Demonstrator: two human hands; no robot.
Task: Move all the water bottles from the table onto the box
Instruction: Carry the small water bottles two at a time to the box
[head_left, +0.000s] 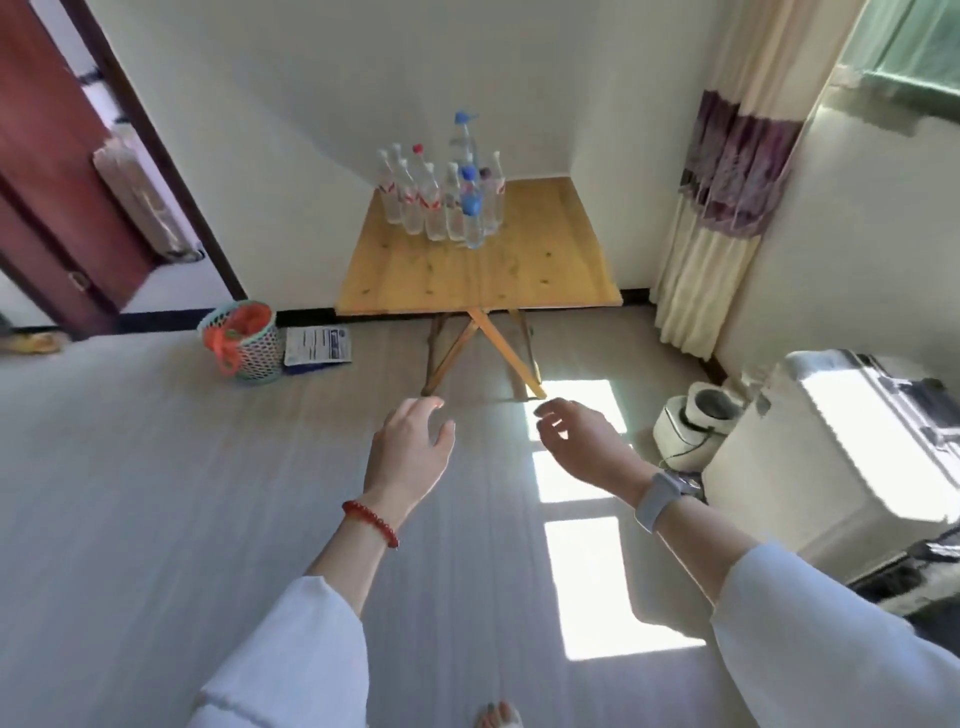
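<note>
Water bottles (441, 197) clustered upright at far side of wooden bench (478, 270), well beyond both hands. Left hand (410, 452) and right hand (582, 441) raised over floor, fingers (550, 410) loosely apart, holding nothing.

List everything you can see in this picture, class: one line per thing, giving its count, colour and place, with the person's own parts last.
water bottles: about a dozen, exact count unclear, clear with white, red and blue caps, clustered upright on the far part of the table
table: one, light wood with crossed legs, against the far wall
basket: one, pale green mesh with an orange bag inside, on the floor left of the table
printed packet: one, white and blue, on the floor beside the basket
curtain: one, cream with a purple band, right
door: one, dark red, left
left hand: one, empty, fingers relaxed, red bead bracelet
right hand: one, empty, fingers relaxed, grey watch
</note>
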